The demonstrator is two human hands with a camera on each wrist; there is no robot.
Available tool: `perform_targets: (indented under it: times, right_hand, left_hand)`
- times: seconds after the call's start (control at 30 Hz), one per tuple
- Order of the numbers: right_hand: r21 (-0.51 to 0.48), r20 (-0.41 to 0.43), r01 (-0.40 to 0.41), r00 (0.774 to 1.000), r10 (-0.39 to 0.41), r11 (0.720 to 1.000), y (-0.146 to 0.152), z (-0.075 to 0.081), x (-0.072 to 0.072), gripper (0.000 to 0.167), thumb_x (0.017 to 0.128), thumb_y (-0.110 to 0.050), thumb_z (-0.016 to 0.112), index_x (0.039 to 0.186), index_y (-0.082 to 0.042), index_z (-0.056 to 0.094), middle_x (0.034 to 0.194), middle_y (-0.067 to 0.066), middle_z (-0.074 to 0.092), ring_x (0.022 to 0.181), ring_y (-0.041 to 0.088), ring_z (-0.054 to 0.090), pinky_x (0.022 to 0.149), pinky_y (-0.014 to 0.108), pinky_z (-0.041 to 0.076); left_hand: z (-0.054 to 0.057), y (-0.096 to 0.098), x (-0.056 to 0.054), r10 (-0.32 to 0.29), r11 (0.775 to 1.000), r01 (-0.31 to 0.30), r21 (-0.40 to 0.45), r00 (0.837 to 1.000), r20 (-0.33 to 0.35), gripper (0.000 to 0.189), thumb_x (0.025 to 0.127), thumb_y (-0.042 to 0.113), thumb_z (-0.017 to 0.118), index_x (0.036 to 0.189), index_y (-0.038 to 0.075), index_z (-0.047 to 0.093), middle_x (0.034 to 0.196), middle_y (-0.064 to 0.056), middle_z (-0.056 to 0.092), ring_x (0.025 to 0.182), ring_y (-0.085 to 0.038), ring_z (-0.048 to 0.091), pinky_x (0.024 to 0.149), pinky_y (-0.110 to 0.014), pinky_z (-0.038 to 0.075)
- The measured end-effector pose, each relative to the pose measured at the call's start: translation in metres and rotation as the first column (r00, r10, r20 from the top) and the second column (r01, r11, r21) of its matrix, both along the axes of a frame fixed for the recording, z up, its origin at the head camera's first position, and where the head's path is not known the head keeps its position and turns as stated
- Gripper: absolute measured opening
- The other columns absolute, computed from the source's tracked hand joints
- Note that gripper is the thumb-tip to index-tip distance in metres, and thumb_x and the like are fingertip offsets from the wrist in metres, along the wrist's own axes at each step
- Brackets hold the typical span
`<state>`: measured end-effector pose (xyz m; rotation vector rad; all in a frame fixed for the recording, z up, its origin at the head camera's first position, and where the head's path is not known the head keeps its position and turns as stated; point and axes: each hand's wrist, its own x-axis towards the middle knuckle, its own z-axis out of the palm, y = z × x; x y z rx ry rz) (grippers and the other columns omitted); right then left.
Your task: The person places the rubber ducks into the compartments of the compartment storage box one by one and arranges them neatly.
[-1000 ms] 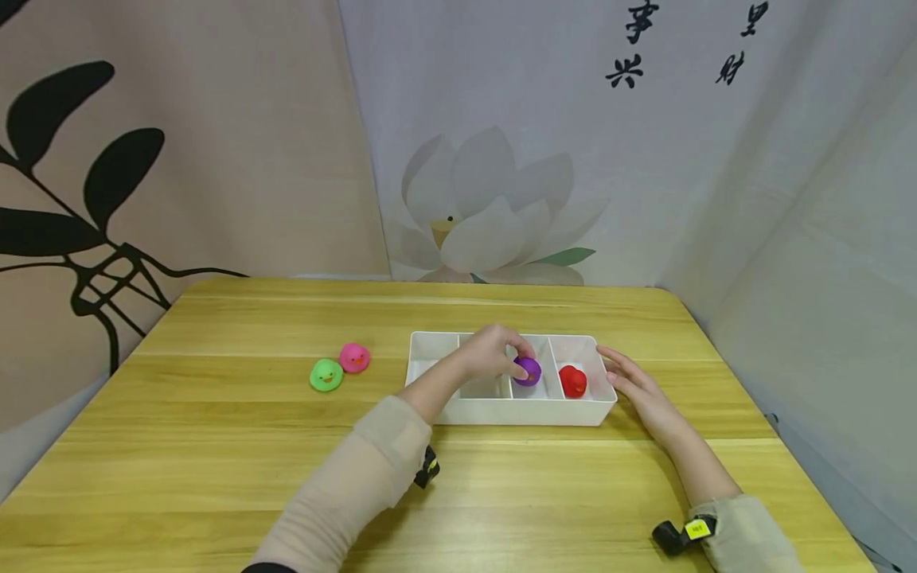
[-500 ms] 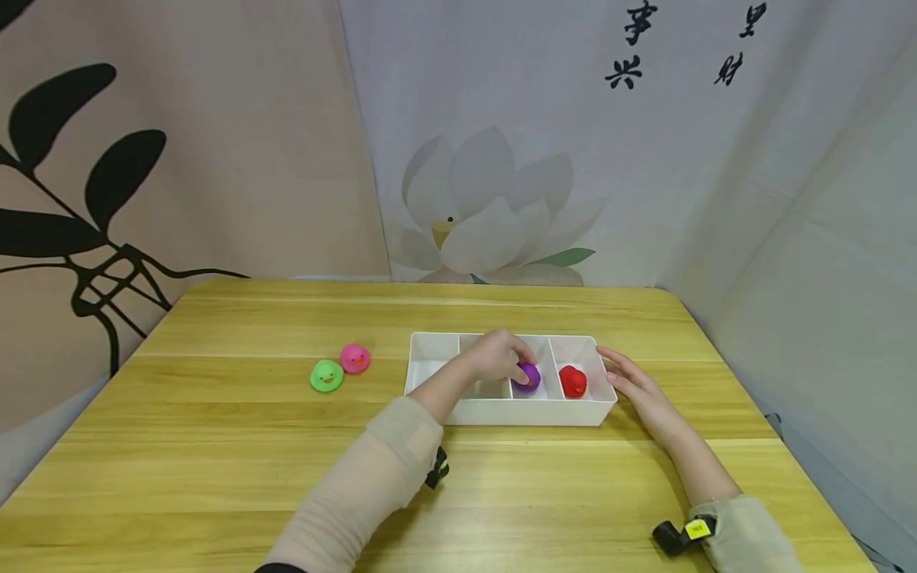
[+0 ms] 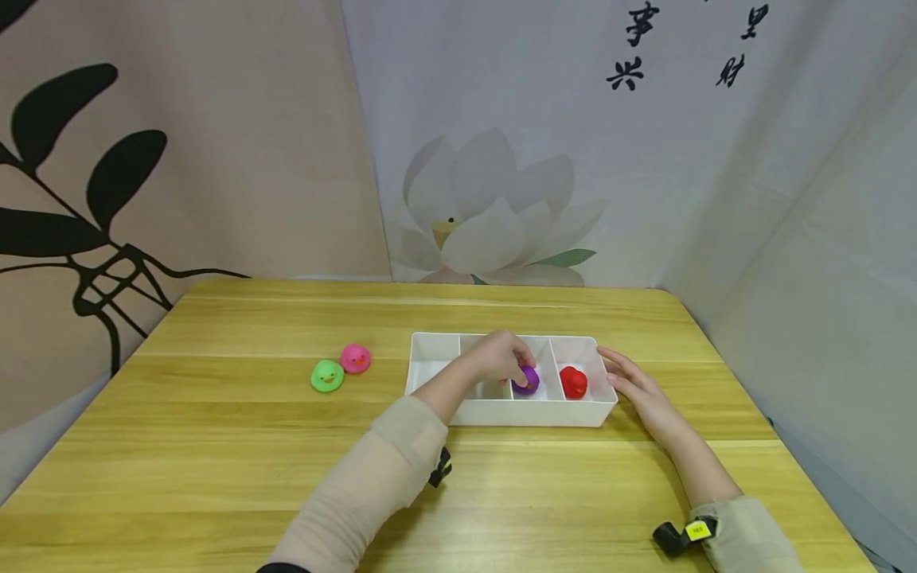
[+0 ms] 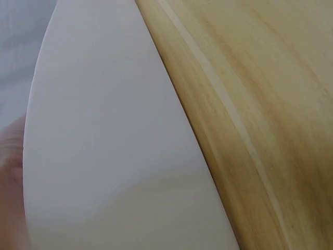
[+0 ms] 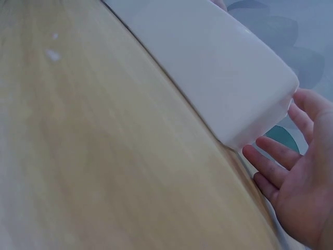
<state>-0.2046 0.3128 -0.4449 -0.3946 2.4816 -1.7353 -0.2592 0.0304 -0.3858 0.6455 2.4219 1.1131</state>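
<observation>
My left hand (image 3: pixel 500 356) reaches into the third compartment from the left of a white divided box (image 3: pixel 530 412). Its thumb and fingers pinch a purple rubber duck (image 3: pixel 528 382), low inside that compartment. A red rubber duck (image 3: pixel 573 383) sits in the rightmost compartment. My right hand (image 3: pixel 645 398) touches the box's right end with its fingers extended. In the right wrist view the fingers (image 5: pixel 270 161) lie along that end wall. The box's front wall (image 4: pixel 109 125) fills much of the left wrist view and hides the duck there.
A green rubber duck (image 3: pixel 327 376) and a pink rubber duck (image 3: pixel 355 359) sit close together on the wooden table (image 3: pixel 215 446), left of the box. A curtain (image 3: pixel 501 95) with a printed flower hangs behind the table's far edge.
My left hand has moved slightly right and lowered the purple duck a little deeper into the compartment. My right hand, the box and the other ducks have stayed put.
</observation>
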Motion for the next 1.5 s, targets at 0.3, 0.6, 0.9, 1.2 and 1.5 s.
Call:
perform_targets:
  times: [0.3, 0.6, 0.9, 1.2, 1.5]
  right_hand:
    - [-0.021, 0.001, -0.019, 1.000, 0.019, 1.000, 0.001, 0.001, 0.001, 0.050, 0.103, -0.024, 0.045, 0.149, -0.009, 0.032, 0.144, 0.025, 0.037, 0.132, 0.039, 0.032, 0.096, 0.020, 0.033]
    - [-0.023, 0.007, -0.013, 1.000, 0.013, 1.000, 0.000, 0.001, 0.002, 0.050, 0.102, -0.025, 0.045, 0.148, -0.009, 0.033, 0.145, 0.025, 0.036, 0.132, 0.037, 0.033, 0.097, 0.022, 0.032]
    - [-0.015, 0.011, -0.012, 1.000, 0.012, 1.000, 0.002, 0.001, 0.002, 0.051, 0.102, -0.027, 0.044, 0.149, -0.010, 0.032, 0.145, 0.024, 0.036, 0.132, 0.038, 0.032, 0.100, 0.030, 0.030]
    - [-0.019, 0.006, -0.013, 1.000, 0.013, 1.000, 0.002, 0.000, 0.000, 0.050, 0.102, -0.027, 0.045, 0.148, -0.011, 0.033, 0.145, 0.024, 0.037, 0.132, 0.037, 0.033, 0.098, 0.025, 0.032]
    - [-0.012, 0.000, -0.016, 1.000, 0.016, 1.000, 0.002, 0.000, -0.001, 0.050, 0.103, -0.025, 0.044, 0.148, -0.009, 0.033, 0.144, 0.026, 0.036, 0.132, 0.040, 0.032, 0.105, 0.042, 0.028]
  left_hand:
    - [0.001, -0.001, -0.002, -0.030, 0.999, 0.029, -0.025, 0.999, -0.045, 0.022, 0.075, -0.002, 0.078, 0.096, 0.004, 0.072, 0.083, -0.001, 0.063, 0.067, -0.011, 0.053, 0.060, -0.022, 0.047]
    - [0.001, -0.007, 0.000, -0.033, 0.999, 0.037, 0.033, 0.992, -0.122, 0.025, 0.075, 0.004, 0.080, 0.099, 0.002, 0.073, 0.087, -0.003, 0.068, 0.082, -0.013, 0.058, 0.074, -0.024, 0.046]
    - [0.000, -0.016, 0.005, -0.004, 0.991, 0.026, 0.130, 0.985, -0.173, 0.030, 0.080, 0.011, 0.078, 0.109, 0.003, 0.071, 0.103, -0.007, 0.069, 0.094, -0.019, 0.059, 0.083, -0.032, 0.046]
    - [0.000, -0.030, 0.018, 0.060, 0.967, 0.001, 0.256, 0.971, -0.233, 0.029, 0.081, 0.012, 0.077, 0.109, 0.004, 0.071, 0.102, -0.007, 0.069, 0.071, -0.018, 0.054, 0.063, -0.027, 0.046]
    - [0.000, -0.046, 0.037, 0.116, 0.937, -0.025, 0.349, 0.963, -0.243, 0.029, 0.082, 0.014, 0.077, 0.110, 0.009, 0.071, 0.101, -0.007, 0.069, 0.059, -0.016, 0.049, 0.051, -0.026, 0.042]
